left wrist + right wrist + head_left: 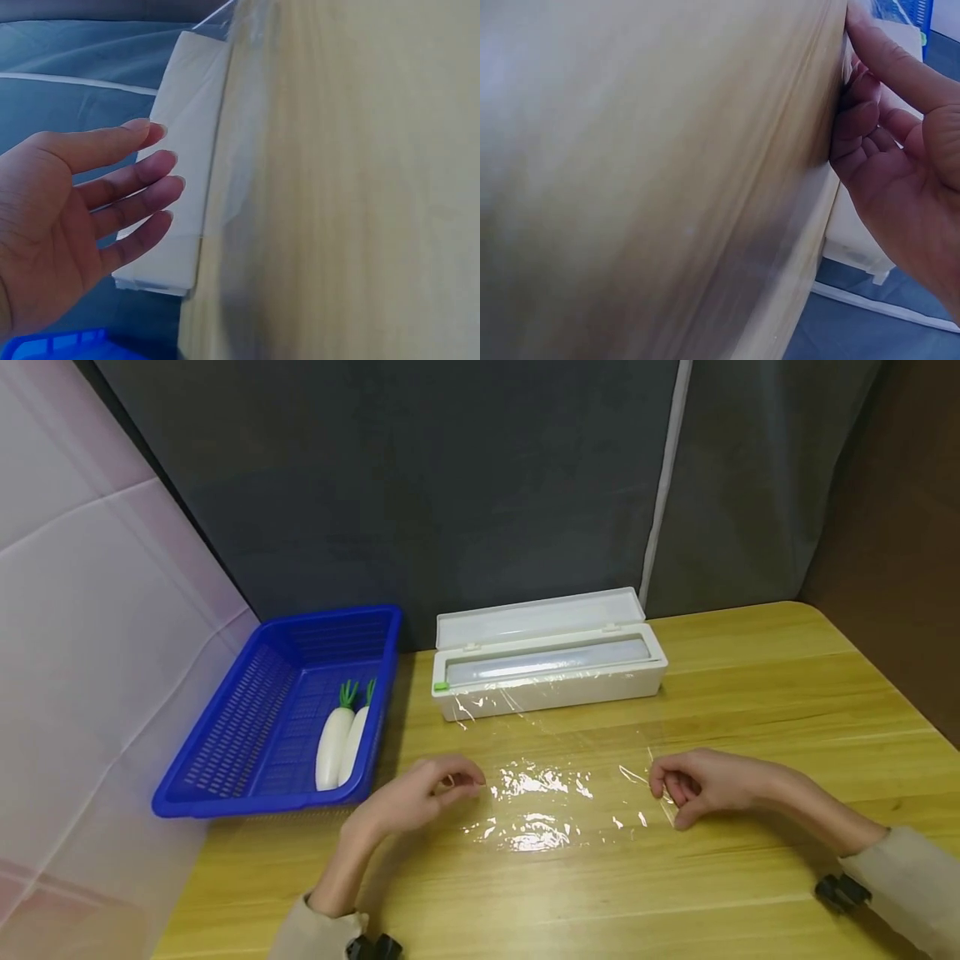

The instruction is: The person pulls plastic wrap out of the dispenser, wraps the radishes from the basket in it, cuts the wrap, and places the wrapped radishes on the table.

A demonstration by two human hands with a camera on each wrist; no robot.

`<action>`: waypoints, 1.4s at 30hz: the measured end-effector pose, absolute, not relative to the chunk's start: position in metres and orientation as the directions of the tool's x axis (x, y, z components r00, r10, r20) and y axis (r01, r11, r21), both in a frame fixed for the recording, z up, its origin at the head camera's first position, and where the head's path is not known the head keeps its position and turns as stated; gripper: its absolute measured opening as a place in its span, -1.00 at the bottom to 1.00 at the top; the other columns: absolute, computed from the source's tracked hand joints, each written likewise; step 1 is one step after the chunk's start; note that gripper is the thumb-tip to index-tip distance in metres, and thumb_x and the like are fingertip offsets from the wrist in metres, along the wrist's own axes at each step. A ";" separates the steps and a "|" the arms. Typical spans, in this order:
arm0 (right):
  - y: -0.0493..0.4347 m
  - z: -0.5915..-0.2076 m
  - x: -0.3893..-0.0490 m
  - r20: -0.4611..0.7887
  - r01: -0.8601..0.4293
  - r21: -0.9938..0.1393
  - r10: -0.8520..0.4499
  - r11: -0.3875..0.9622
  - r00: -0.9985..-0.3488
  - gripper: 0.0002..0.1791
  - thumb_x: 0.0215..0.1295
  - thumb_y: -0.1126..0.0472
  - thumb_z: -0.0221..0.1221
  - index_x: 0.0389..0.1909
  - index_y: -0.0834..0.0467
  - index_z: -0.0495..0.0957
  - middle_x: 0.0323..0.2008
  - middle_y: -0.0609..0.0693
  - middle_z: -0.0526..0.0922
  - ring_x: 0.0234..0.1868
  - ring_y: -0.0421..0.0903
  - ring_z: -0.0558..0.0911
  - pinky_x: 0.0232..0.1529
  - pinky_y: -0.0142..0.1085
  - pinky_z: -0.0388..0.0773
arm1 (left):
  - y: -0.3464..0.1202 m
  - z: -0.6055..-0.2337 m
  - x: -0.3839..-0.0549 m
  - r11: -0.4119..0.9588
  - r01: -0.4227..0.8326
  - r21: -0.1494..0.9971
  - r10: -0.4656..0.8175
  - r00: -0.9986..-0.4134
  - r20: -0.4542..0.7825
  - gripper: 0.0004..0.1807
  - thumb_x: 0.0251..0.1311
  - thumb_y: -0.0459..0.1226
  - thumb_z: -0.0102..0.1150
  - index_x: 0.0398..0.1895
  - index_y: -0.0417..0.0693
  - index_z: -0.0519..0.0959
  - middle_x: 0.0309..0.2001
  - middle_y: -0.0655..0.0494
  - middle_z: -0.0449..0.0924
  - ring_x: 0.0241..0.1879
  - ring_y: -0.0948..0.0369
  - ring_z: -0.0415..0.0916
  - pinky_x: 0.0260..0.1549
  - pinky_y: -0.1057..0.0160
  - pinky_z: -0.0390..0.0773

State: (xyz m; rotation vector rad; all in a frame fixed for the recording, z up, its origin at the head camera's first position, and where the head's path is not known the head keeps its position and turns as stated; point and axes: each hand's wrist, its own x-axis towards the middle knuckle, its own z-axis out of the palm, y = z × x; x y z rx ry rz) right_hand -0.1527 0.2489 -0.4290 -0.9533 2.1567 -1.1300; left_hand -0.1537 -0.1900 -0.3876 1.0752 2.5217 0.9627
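A clear sheet of plastic wrap (536, 806) stretches from a white wrap dispenser box (551, 691) toward the near side of the wooden table, shining with reflections. My left hand (420, 793) hovers by the sheet's left side. In the left wrist view its fingers (142, 202) are loosely bent, thumb tip close to the index finger, and no wrap shows pinched there. At the sheet's right edge, my right hand (708, 785) holds the wrap between thumb and bent fingers. The fingertips' exact contact is hard to see in the right wrist view.
The dispenser's lid (540, 617) stands raised behind a wrap roll (551, 660); a green piece (441, 686) sits at its left end. On the left stands a blue basket (270, 806) with two white radishes (333, 747). A dark curtain (390, 485) hangs behind the table (795, 693).
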 end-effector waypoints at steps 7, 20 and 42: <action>0.245 -0.428 -0.153 -0.145 -0.295 -0.871 -0.779 0.393 -0.610 -0.60 0.06 0.24 0.49 -0.17 0.19 0.50 -0.44 -0.09 0.50 -0.48 -0.32 0.43 -0.46 -0.45 0.45 | -0.197 -0.379 -0.159 0.497 0.569 0.655 0.686 -0.720 0.104 -0.81 0.42 -0.33 0.17 0.00 -0.19 0.63 -0.15 0.09 0.66 -0.16 0.24 0.55 -0.11 0.21 0.59; 0.245 -0.433 -0.153 -0.130 -0.301 -0.875 -0.783 0.379 -0.608 -0.60 0.07 0.22 0.50 -0.16 0.19 0.51 -0.45 -0.11 0.51 -0.48 -0.32 0.43 -0.47 -0.44 0.46 | -0.216 -0.357 -0.172 0.493 0.556 0.669 0.566 -0.789 0.238 -0.85 0.38 -0.38 0.20 -0.05 -0.07 0.65 -0.12 0.10 0.68 -0.15 0.21 0.59 -0.12 0.18 0.60; 0.245 -0.423 -0.150 -0.138 -0.383 -0.795 -0.755 0.471 -0.642 -0.61 0.08 0.22 0.49 -0.16 0.13 0.50 -0.47 -0.18 0.46 -0.47 -0.32 0.42 -0.43 -0.41 0.45 | -0.254 -0.360 -0.185 0.343 0.496 0.798 0.088 -0.862 0.499 -0.84 0.31 -0.59 0.15 -0.09 -0.45 0.62 -0.10 -0.08 0.58 -0.10 0.31 0.52 -0.18 0.48 0.52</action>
